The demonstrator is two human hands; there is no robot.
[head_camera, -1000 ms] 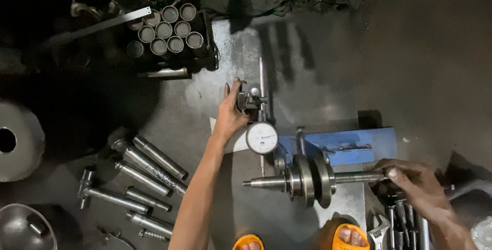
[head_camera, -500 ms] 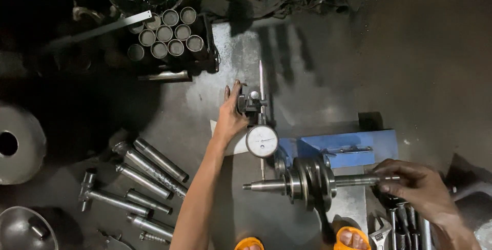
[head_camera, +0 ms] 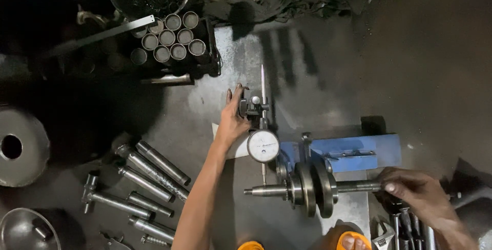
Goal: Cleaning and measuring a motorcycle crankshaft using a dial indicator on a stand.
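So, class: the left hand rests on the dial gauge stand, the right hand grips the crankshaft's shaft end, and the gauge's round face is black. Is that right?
Not quite. The head view shows the dial gauge has a white face, not black. The rest holds: the left hand rests on the gauge stand, and the right hand has its grip on the shaft end of the crankshaft.

Grey metal plate on dark floor, carrying blue fixture with crankshaft, dial gauge stand. Left on floor: loose steel shafts, crate of tubes, round disc.
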